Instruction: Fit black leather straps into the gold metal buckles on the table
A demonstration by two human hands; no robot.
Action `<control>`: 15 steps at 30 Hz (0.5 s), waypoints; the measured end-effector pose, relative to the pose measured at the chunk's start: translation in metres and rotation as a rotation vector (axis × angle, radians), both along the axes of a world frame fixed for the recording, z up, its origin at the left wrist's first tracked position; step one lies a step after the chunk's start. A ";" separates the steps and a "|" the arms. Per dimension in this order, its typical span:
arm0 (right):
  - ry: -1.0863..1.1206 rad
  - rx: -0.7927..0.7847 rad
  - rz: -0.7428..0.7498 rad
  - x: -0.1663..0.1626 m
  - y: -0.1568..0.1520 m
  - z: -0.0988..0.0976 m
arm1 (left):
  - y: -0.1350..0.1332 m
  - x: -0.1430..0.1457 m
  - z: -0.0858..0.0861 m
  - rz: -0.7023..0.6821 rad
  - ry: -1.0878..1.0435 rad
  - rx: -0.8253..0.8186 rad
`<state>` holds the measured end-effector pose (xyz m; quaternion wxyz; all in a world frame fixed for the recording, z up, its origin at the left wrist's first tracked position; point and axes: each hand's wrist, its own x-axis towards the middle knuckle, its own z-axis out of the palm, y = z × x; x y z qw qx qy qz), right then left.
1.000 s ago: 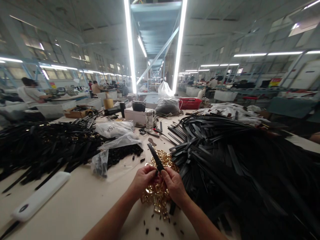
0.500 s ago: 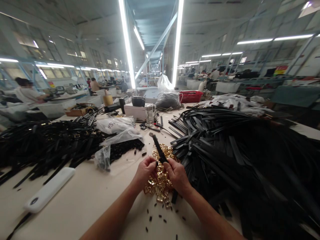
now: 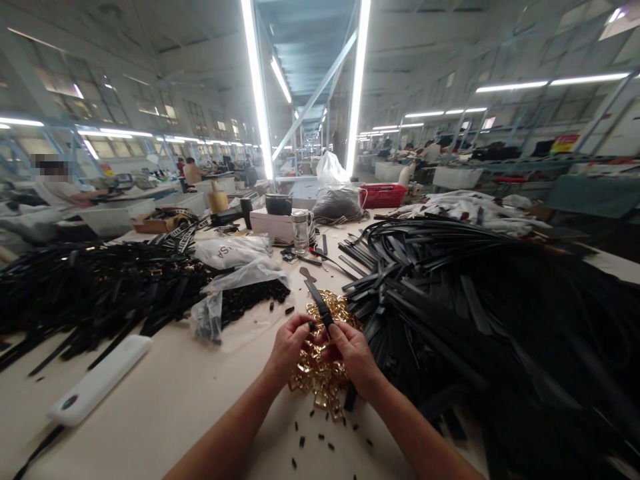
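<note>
Black strap (image 3: 319,303): pinched between thumb and fingers of your right hand (image 3: 353,348), tilted above the gold buckles (image 3: 320,381). Your left hand (image 3: 289,343), just beside it, pinches a small dark piece (image 3: 311,326). A heap of black strips (image 3: 425,293) lies on the table (image 3: 200,407) to your right.

The letters "SA" mark the white plastic bag (image 3: 234,253); lettering on patterned straps (image 3: 181,233) is illegible.
</note>
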<state>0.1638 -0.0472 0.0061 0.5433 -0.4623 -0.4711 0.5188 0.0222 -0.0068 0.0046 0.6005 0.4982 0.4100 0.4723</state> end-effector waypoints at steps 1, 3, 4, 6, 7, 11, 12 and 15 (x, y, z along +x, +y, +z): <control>0.044 -0.021 0.011 -0.001 -0.001 0.002 | 0.000 0.000 0.001 0.023 0.012 0.022; 0.109 -0.051 0.023 -0.003 -0.002 0.004 | -0.001 0.001 0.004 0.059 0.033 0.048; 0.132 -0.061 0.023 -0.003 -0.002 0.005 | -0.001 0.002 0.005 0.067 0.032 0.050; 0.167 -0.079 0.015 -0.004 -0.003 0.006 | -0.001 0.002 0.008 0.071 0.011 0.040; 0.183 -0.087 0.012 -0.005 -0.003 0.006 | -0.001 0.002 0.008 0.067 0.004 0.038; 0.223 -0.110 -0.001 -0.005 -0.002 0.004 | 0.000 0.000 0.005 0.036 0.036 0.069; 0.227 -0.107 -0.004 -0.005 -0.002 0.003 | 0.000 -0.001 0.004 0.022 0.040 0.071; 0.232 -0.080 -0.016 -0.003 -0.001 0.002 | 0.001 -0.002 -0.002 -0.004 0.026 0.079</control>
